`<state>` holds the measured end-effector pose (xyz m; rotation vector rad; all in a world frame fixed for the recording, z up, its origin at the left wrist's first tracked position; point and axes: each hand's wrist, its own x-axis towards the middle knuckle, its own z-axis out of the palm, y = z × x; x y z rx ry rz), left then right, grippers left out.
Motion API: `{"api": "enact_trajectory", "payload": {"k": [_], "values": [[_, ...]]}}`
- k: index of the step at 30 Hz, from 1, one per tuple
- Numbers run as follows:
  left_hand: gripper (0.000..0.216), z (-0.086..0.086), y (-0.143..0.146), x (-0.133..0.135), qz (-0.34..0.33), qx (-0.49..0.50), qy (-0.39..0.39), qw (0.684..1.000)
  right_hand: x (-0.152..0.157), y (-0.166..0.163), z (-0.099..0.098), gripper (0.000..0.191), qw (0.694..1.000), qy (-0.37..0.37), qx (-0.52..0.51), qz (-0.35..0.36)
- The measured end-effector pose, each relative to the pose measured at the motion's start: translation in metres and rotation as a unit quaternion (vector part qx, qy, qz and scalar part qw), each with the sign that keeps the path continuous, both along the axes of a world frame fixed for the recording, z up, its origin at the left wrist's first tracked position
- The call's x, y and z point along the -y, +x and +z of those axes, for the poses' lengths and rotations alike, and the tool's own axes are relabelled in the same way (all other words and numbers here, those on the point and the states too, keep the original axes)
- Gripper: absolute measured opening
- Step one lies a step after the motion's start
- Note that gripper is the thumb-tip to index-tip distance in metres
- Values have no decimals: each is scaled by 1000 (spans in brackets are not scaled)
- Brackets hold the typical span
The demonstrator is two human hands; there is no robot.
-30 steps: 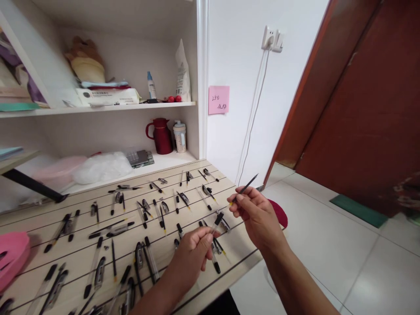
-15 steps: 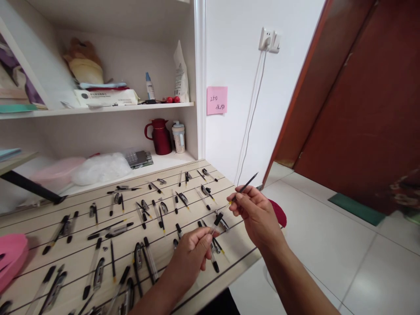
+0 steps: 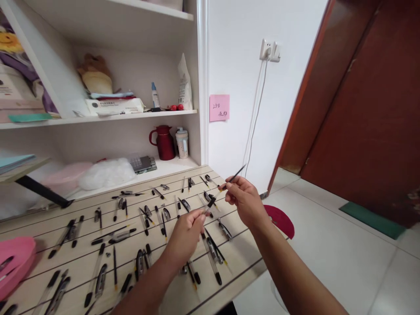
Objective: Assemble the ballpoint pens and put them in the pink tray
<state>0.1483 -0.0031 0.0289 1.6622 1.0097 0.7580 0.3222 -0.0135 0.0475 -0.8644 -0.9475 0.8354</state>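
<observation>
Above the table, my left hand (image 3: 187, 231) pinches a clear pen barrel (image 3: 211, 202) by its lower part, its black grip end pointing up and right. My right hand (image 3: 245, 200) is closed on a black ink refill (image 3: 237, 173) with a dark tip facing up and away. The refill's rear end is close to the barrel's black end; whether it has entered I cannot tell. Below the hands lie a black-and-clear pen cap (image 3: 225, 230) and another pen barrel (image 3: 211, 257) with refills beside it.
Several taken-apart pens, caps and refills cover the striped wooden table (image 3: 244, 245). A pink tray (image 3: 24, 251) stands at the left edge. Behind are a white shelf (image 3: 177, 113), a red jug (image 3: 165, 143) and a bagged white bundle (image 3: 106, 173). A red stool (image 3: 280, 221) is at right.
My two hands have come closer together, bringing the refill's rear end toward the barrel's black end. The barrel has lifted slightly. The view has shifted a little.
</observation>
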Motion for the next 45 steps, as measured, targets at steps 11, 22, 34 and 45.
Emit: {"api": "enact_trajectory", "payload": {"k": [11, 22, 34, 45], "values": [[41, -10, 14, -40, 87, 46, 12, 995, -63, -3, -1, 32, 981, -40, 11, 189], [43, -17, 16, -39, 86, 38, -17, 995, -70, 7, -19, 23, 992, -34, -9, 122], [41, -18, 15, -34, 111, 79, -54, 989, -48, 19, -15, 25, 923, -164, 341, 66], [38, -13, 13, -27, 100, 78, -53, 991, -31, 10, -47, 12, 681, -275, 679, -18]]}}
